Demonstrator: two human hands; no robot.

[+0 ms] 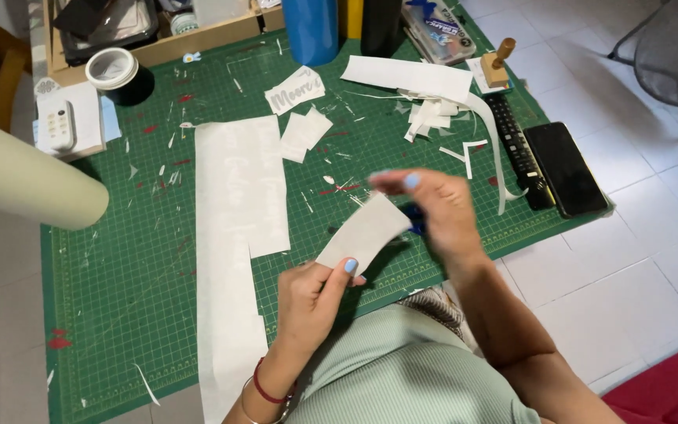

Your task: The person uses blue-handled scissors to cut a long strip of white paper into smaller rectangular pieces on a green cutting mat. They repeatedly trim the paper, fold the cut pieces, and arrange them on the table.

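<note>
left hand: my left hand (313, 294) pinched the near-left corner of a small white paper piece (364, 233), thumb on top, fingers curled under.
right hand: my right hand (433, 210) clenched around a blue tool (415, 219), mostly hidden; couldn't tell what kind. Fingertips touched the far-right end of the piece.
piece position: held tilted above the near-middle of the green cutting mat (135, 275), not resting on it.
progress: I judged the work midway. Several cut bits lay done: a lettered label (294, 89) far-centre, two small white rectangles (305, 132) just beside it, a heap of trimmed scraps (430, 116) far-right. A long white sheet (237, 235) with faint lettering lay left of my hands, seemingly not all cut.
surface: mat scored and flecked with white slivers and red marks. Black ruler (516, 149) and dark phone (565, 168) at right edge, side by side. Tape roll (116, 71) and small white remote (61, 124) far-left; blue cylinder (310, 30) far-centre; wooden-handled stamp (498, 64) far-right.
room: pale tiled floor (637, 259) right; a cream roll (17, 177) jutted in from left.
</note>
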